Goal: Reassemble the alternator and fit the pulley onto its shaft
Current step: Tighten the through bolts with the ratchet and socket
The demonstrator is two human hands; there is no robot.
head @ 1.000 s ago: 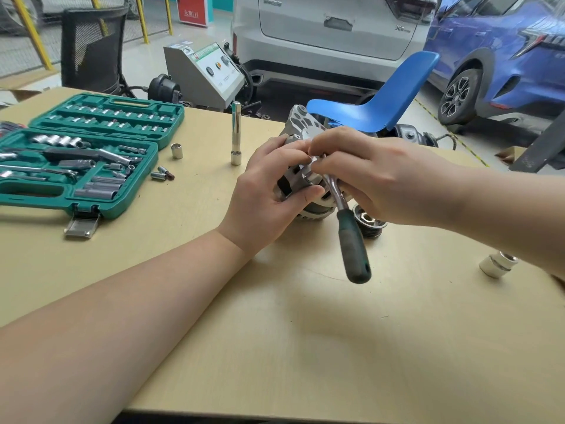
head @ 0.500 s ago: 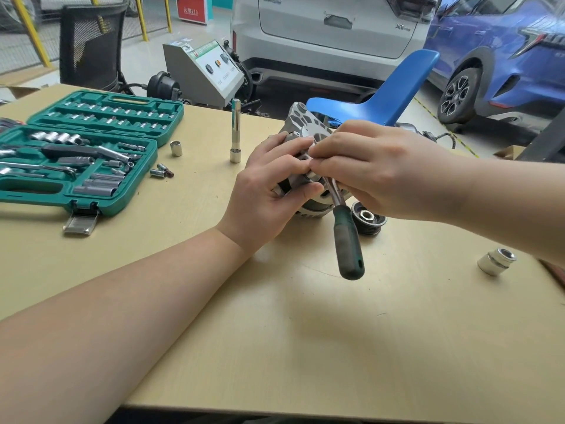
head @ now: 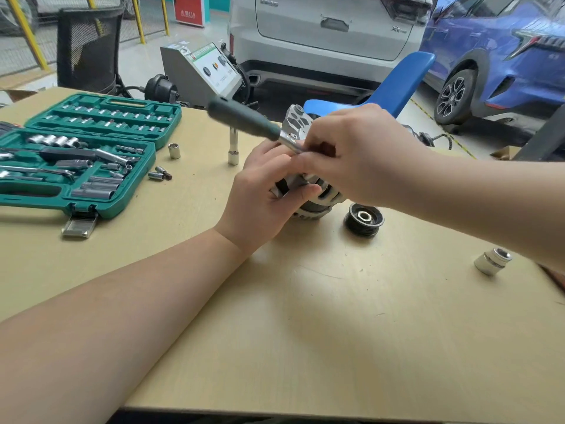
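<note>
1. My left hand (head: pixel 260 194) wraps the alternator (head: pixel 308 191), fingers curled over its housing and thumb pressed against its near side. The unit sits on the table (head: pixel 305 332) near the middle of the far half, tilted, one mounting ear raised.
2. My right hand (head: pixel 357 154) pinches the metal head end of the ratchet (head: pixel 263 123) above the alternator. The fingers are curled tight around it; the contact point with the alternator is hidden by my fingers.
3. The ratchet's green handle points up and to the left, clear of the table, and is blurred.
4. The pulley (head: pixel 363 220) lies flat on the table just to the right of the alternator, not on the shaft, with a nut visible in its centre.
5. A large loose socket (head: pixel 492 260) lies on its side well to the right, near the table edge.
6. The open green socket case (head: pixel 76 154) lies at the left. A tall socket (head: pixel 233 148) and a short socket (head: pixel 174 150) stand between it and my left hand; small bits (head: pixel 160 173) lie beside the case.
</note>
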